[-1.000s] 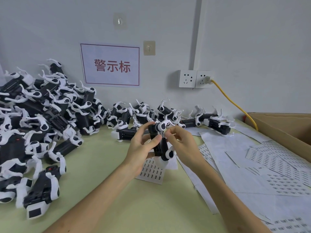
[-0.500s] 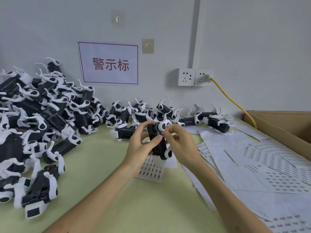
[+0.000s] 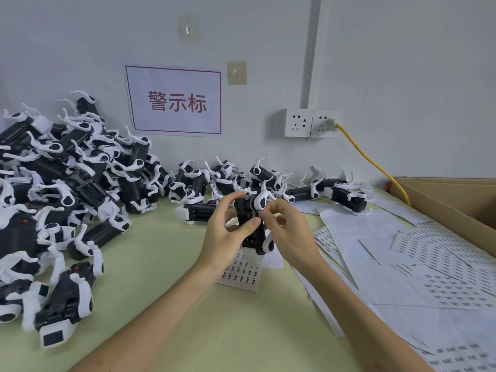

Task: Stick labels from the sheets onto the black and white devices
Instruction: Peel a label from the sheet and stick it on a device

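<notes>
Held upright above the near label sheet (image 3: pixel 241 275), mid-desk: one black and white device (image 3: pixel 252 240), white curved arm on top, white knob at the lower end. Left grip (image 3: pixel 222 242) wrapped round the black body, thumb across the front face, forefinger over the top. Right grip (image 3: pixel 290 234) pinching thumb and forefinger at the device's upper right edge; label under the fingertips too small to confirm. Judged light, rigid plastic, easy to manage one-handed. Black body the safe place to hold: flat-sided and firm. Thin white arms probably springy and snappable, so best not squeezed or used as handles; also likely to snag on neighbours in the heap. Smooth shell maybe a bit slippery, hence a full wrap rather than fingertips only. Labels judged tiny, flimsy, sticky: lift by one corner, then press flat with a fingertip. Big pile of devices (image 3: pixel 67 189) on the left of the desk (image 3: pixel 161 277), smaller row (image 3: pixel 222 178) far against the wall, more sheets (image 3: pixel 429 267) spread to the right, cardboard box (image 3: pixel 461 202) far right
</notes>
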`<state>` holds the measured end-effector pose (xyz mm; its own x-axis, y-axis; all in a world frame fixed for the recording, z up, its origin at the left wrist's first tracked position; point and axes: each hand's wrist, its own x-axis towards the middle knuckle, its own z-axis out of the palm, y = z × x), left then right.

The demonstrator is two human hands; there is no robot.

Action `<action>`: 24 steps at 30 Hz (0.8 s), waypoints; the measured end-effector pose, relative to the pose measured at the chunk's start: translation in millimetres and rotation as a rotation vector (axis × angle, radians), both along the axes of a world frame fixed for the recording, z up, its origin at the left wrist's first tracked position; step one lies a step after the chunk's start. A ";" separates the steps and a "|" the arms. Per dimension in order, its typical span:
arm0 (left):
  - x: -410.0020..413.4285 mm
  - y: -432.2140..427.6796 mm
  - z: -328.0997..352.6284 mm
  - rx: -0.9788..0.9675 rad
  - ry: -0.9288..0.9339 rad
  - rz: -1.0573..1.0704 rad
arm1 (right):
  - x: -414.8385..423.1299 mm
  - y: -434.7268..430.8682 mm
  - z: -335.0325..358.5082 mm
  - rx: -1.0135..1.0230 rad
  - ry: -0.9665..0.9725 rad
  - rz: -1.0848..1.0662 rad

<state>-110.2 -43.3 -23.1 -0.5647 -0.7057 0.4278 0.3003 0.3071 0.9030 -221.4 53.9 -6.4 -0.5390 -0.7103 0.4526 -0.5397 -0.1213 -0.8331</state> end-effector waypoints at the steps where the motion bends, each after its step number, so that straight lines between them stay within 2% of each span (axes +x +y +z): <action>1: 0.0 -0.2 -0.3 -0.007 0.005 0.000 | 0.1 0.1 0.0 0.000 -0.005 0.002; 10: 2.0 -6.3 -0.7 -0.037 -0.009 -0.026 | 0.6 1.6 -0.7 -0.036 -0.077 0.012; 18: 2.9 -5.9 1.4 -0.016 -0.026 -0.085 | 0.3 0.9 0.0 -0.085 -0.047 -0.021; 24: 4.1 -3.4 5.0 0.006 -0.047 -0.114 | -4.1 4.7 4.4 -0.134 -0.243 0.072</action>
<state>-106.0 -46.8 -18.0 -0.6611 -0.6380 0.3948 0.2901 0.2678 0.9187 -225.5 58.6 -1.9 -0.5937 -0.6930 0.4090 -0.3125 -0.2698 -0.9108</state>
